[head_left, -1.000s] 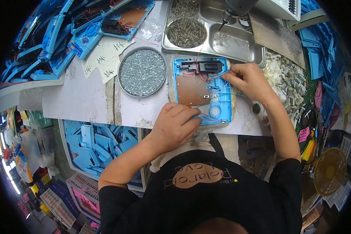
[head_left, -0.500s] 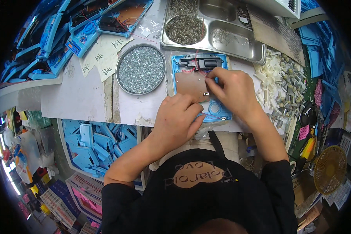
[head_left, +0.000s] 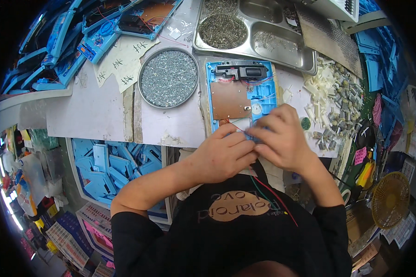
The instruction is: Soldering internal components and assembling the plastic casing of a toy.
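A blue plastic housing [head_left: 266, 99] lies open on the table before me. It holds a brown circuit board [head_left: 229, 99] and a black module [head_left: 253, 71] along its far edge, with thin wires beside them. Over its near edge, my left hand [head_left: 224, 154] is closed, fingertips bunched. My right hand [head_left: 284, 141] meets it there with curled, slightly blurred fingers. Whatever is pinched between them is hidden. Red and green wires [head_left: 276, 199] trail from below the hands across my black shirt.
A round tray of small silver screws [head_left: 168, 78] stands left of the housing. Beyond is a steel compartment tray [head_left: 282, 51] with small metal parts. White and grey pieces [head_left: 333, 99] heap at right. Blue housings pile at far left; a bin of blue parts [head_left: 118, 168] sits lower left.
Both hands have come toward me and together, away from the board and upper wires. The housing has shifted slightly right. Red and green wires now hang over my shirt.
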`<state>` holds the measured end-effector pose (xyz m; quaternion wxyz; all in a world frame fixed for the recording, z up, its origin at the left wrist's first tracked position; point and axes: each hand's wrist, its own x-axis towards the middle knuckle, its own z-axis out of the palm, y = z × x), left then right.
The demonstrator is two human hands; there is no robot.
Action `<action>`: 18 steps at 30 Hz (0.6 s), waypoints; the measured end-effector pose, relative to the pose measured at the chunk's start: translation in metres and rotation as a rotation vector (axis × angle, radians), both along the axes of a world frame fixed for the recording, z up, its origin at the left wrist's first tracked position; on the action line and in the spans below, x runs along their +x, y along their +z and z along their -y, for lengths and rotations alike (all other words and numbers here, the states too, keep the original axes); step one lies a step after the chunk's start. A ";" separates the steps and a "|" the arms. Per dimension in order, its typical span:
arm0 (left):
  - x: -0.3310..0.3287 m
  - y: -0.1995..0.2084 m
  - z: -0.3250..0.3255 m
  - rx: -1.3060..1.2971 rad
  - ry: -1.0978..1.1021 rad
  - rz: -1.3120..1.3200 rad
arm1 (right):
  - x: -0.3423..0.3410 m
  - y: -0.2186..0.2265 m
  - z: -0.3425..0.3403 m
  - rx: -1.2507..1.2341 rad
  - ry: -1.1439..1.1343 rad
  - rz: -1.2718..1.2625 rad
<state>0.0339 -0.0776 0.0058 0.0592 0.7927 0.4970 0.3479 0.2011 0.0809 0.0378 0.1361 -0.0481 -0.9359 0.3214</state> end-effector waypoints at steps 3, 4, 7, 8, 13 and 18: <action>-0.019 -0.011 0.026 -0.001 0.178 0.129 | -0.009 -0.016 0.014 0.214 -0.009 -0.033; -0.024 -0.013 0.035 -0.066 0.287 0.087 | -0.016 -0.017 0.025 0.185 -0.037 -0.057; -0.025 -0.016 0.057 -0.256 0.471 -0.015 | -0.032 -0.024 0.047 0.173 -0.081 -0.091; -0.016 -0.015 0.063 -0.320 0.430 -0.030 | -0.035 -0.026 0.050 0.173 -0.098 -0.084; -0.008 -0.007 0.066 -0.425 0.214 0.028 | -0.040 -0.020 0.059 0.190 -0.144 0.048; -0.046 0.010 0.044 -0.421 0.166 0.224 | -0.039 -0.021 0.063 0.216 -0.166 0.057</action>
